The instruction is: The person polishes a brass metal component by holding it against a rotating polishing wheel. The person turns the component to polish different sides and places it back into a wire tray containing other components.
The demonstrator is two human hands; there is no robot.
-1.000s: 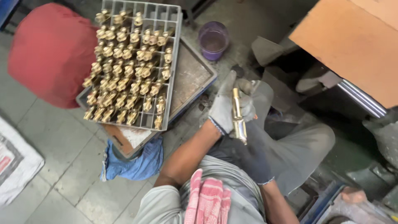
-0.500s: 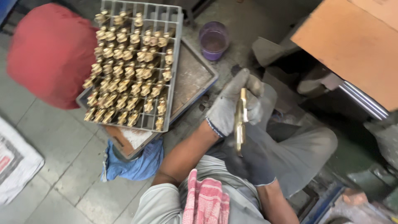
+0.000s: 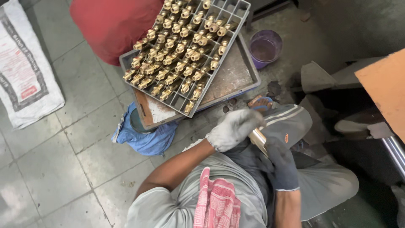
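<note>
My left hand (image 3: 233, 128), in a pale grey glove, closes over the upper end of a brass fitting (image 3: 258, 138) held above my lap. My right hand (image 3: 282, 164), in a dark glove, grips the lower end of the same fitting. Only a short shiny strip of the brass shows between the two gloves. Just beyond my left hand a grey grid tray (image 3: 237, 20) holds several rows of brass fittings (image 3: 179, 47), resting tilted on a flat metal tray (image 3: 234, 78).
A red sack (image 3: 107, 25) lies behind the trays. A purple cup (image 3: 265, 48) stands at the far right of them. Blue cloth (image 3: 145, 137) lies under the tray's near corner. A white printed sack (image 3: 25, 67) lies left. Brown board (image 3: 386, 88) juts in right.
The view has swung down and closer. My hands have lowered the brass fitting from upright in front of me to my lap, and my left glove now covers most of it.
</note>
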